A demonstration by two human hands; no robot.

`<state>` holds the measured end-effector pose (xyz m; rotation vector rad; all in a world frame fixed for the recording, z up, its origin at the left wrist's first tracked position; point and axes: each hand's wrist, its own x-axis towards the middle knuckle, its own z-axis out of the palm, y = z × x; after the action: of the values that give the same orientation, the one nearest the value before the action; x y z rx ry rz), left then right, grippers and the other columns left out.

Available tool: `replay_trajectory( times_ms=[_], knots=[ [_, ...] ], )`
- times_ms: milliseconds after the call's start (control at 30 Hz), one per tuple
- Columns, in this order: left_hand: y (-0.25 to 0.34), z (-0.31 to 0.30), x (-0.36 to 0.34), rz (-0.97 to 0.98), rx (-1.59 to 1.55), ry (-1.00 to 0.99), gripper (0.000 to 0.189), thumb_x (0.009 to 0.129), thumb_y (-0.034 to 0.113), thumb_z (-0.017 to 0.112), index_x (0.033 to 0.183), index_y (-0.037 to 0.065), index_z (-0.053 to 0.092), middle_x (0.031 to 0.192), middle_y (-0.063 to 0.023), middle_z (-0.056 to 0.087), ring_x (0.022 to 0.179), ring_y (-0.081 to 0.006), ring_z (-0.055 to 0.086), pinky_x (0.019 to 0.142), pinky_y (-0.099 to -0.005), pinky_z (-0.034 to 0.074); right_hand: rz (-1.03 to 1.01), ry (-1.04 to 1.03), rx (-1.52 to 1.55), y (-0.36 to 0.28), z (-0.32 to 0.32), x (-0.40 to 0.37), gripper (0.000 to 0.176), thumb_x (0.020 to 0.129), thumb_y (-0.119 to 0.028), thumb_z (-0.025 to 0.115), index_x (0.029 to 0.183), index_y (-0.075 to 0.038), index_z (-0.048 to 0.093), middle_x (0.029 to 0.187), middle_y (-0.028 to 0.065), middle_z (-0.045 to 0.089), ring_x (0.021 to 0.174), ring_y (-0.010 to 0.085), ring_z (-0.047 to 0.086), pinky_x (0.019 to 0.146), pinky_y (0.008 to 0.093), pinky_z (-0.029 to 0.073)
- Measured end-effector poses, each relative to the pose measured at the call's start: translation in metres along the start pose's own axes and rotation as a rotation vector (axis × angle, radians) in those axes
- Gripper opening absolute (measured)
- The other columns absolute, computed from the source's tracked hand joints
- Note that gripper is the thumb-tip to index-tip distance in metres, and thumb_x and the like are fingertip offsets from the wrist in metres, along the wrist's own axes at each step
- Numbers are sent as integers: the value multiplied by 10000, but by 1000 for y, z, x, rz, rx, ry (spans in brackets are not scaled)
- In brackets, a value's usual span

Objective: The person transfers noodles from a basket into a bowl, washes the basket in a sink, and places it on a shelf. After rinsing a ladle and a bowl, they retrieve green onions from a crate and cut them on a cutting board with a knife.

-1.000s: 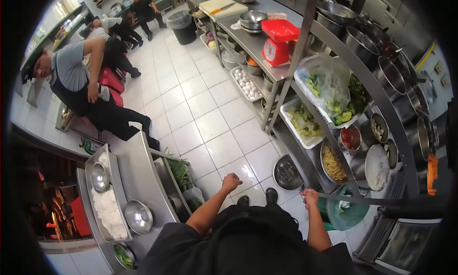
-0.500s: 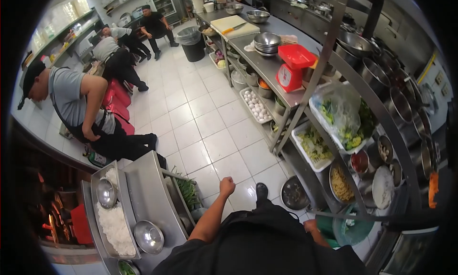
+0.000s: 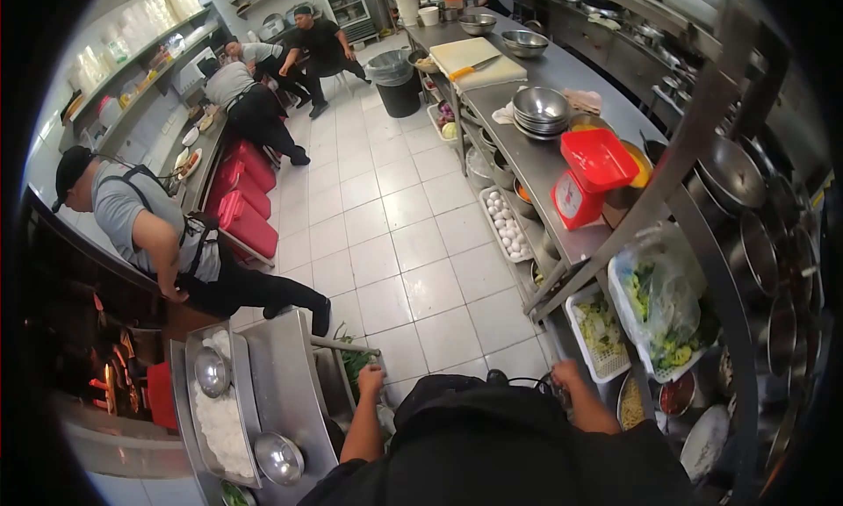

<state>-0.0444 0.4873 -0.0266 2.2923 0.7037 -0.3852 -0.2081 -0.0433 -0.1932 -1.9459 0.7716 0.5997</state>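
Apparently the left hand (image 3: 371, 381) is loosely clenched; whether the bent right hand (image 3: 566, 374) grasps anything, I can't tell. Near the long grey steel table's (image 3: 584, 67) closest corner, the white perforated plastic basket (image 3: 612, 366) looks light, stiff, best held by its rim.

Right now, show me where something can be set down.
Left of the left hand, the grey steel counter has a bare strip beside the long rectangular metal tray, beyond the round steel bowl. The long steel table is bare right of the white cutting board. It is crowded around the red scale and white perforated basket of greens.
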Motion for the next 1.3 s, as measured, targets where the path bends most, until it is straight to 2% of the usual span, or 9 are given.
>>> replay_trajectory(
  times_ms=[233, 433, 533, 567, 633, 767, 900, 1200, 1300],
  knots=[
    [-78, 29, 48, -356, -40, -28, 257, 692, 123, 673, 932, 49, 726, 939, -161, 704, 898, -302, 672, 814, -397, 521, 57, 157, 275, -195, -42, 44, 219, 827, -34, 468, 940, -2, 654, 672, 108, 630, 456, 172, 553, 382, 311, 424],
    [-92, 48, 176, -51, 106, -225, 214, 730, 138, 644, 854, -31, 687, 766, -158, 659, 726, -270, 617, 687, -416, 489, 7, 199, -17, -223, -32, 78, 181, 792, -47, 516, 808, -21, 695, 642, 108, 643, 454, 186, 572, 406, 334, 455],
    [-32, 37, 265, -5, -109, -457, 236, 721, 160, 653, 821, -51, 687, 716, -137, 647, 675, -241, 590, 664, -398, 469, -115, 250, -580, -218, -27, 76, 177, 758, -132, 566, 694, -42, 704, 675, 169, 664, 579, 251, 638, 510, 408, 507],
    [-4, 31, 301, 283, 382, -492, 230, 713, 120, 654, 853, -57, 694, 729, -120, 656, 660, -218, 591, 653, -363, 486, 4, 333, -409, -225, -24, 65, 182, 744, -133, 562, 670, -41, 700, 683, 179, 664, 621, 263, 650, 537, 418, 513],
    [46, 35, 338, 38, -120, -363, 209, 700, 46, 632, 883, -54, 650, 755, -122, 643, 647, -232, 592, 559, -407, 495, 185, 467, -221, -237, -18, 44, 193, 715, -136, 554, 621, -38, 691, 697, 200, 664, 704, 287, 672, 591, 438, 523],
    [121, 20, 392, 199, -30, -566, 205, 754, 114, 607, 896, -25, 659, 721, -105, 625, 602, -206, 570, 521, -372, 472, 122, 395, -426, -239, -18, -4, 181, 679, -103, 534, 605, -31, 683, 677, 198, 662, 652, 282, 672, 575, 429, 524],
    [162, 47, 412, 339, 100, -747, 222, 808, 183, 581, 908, 5, 667, 687, -89, 607, 557, -180, 548, 483, -338, 449, 400, 476, 212, -222, -19, -66, 163, 699, -106, 544, 636, -32, 675, 627, 167, 649, 501, 231, 631, 523, 389, 519],
    [241, 180, 325, 683, 143, -1012, 203, 816, 148, 657, 963, 10, 638, 790, -84, 643, 670, -157, 595, 588, -327, 497, 44, 1721, 463, -296, -166, -409, 24, 800, -52, 660, 821, -43, 654, 693, 8, 601, 639, 74, 549, 582, 231, 444],
    [256, 206, 247, 830, 269, -907, 219, 773, 81, 655, 975, 4, 623, 809, -97, 631, 688, -159, 596, 552, -302, 496, 124, 2161, -140, -287, -205, -496, 187, 731, -21, 703, 908, -13, 642, 785, 26, 572, 575, 96, 490, 551, 245, 417]
  ],
)
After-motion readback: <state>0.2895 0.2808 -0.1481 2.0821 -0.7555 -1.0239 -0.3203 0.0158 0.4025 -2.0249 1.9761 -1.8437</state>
